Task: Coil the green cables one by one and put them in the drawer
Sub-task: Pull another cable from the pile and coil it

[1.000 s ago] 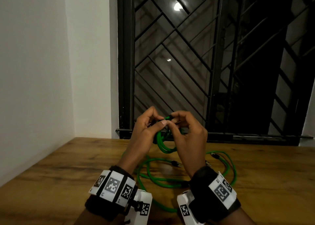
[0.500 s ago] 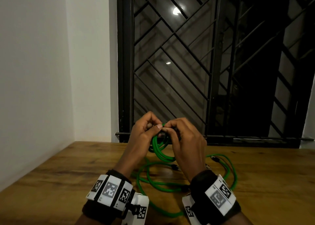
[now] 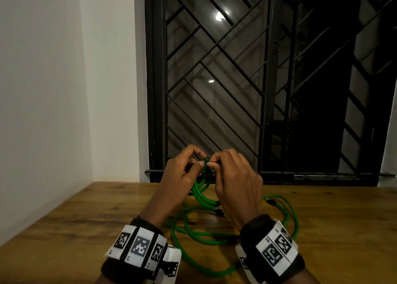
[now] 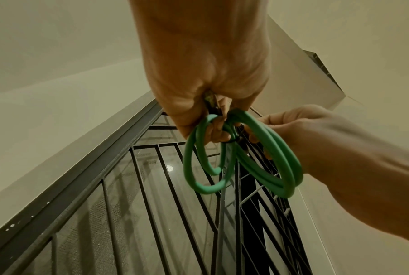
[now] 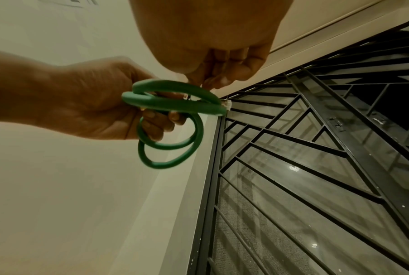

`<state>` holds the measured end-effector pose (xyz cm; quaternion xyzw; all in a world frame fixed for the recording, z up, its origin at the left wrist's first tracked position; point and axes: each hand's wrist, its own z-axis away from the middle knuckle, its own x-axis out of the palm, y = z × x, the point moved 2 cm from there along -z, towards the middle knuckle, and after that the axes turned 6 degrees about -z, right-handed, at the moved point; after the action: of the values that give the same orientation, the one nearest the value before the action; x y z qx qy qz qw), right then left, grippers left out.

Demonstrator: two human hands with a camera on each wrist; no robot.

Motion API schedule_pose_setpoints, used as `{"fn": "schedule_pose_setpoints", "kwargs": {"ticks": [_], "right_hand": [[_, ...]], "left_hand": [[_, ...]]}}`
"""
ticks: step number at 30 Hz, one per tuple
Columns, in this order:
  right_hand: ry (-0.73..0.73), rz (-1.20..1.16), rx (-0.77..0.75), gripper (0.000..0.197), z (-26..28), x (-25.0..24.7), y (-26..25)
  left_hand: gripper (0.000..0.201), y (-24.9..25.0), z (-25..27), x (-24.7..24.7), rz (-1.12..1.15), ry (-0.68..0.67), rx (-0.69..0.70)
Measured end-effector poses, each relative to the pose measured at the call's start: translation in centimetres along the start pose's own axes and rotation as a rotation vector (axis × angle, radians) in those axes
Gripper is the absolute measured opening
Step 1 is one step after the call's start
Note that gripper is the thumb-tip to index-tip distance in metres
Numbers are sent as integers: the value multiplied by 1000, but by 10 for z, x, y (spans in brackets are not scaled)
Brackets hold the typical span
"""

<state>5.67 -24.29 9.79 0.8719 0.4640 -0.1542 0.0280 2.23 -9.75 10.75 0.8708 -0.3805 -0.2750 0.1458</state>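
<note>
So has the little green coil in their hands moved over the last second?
Barely. The green coil remains held up by both hands before the window grille, above the wooden table; the apparent shift looks like camera motion.

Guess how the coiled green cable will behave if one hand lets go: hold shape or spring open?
Probably springs open: the coiled cable hangs in loose, uneven loops, kept together only by the left hand and right hand. Likely light and floppy, like the cables sprawled on the table.
</note>
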Motion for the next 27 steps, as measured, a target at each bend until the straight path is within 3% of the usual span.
{"fn": "schedule_pose_setpoints", "kwargs": {"ticks": [6,10,15,20,27], "right_hand": [[6,29,36,18,-1,-1,0],[19,36,63,14,-3,-2,3],[2,-18,101,14,-3,-3,7],[-9,-34,107,18,-3,-1,6],[5,-96,297,17,-2,0,15]], "left_hand": [[16,4,0,1,-140,9,119],[19,7,3,4,-232,-17,158],[31,5,4,4,-218,-74,150],[29,-1,4,0,-252,-181,94],[24,14,5,4,-295,-277,179]]}}
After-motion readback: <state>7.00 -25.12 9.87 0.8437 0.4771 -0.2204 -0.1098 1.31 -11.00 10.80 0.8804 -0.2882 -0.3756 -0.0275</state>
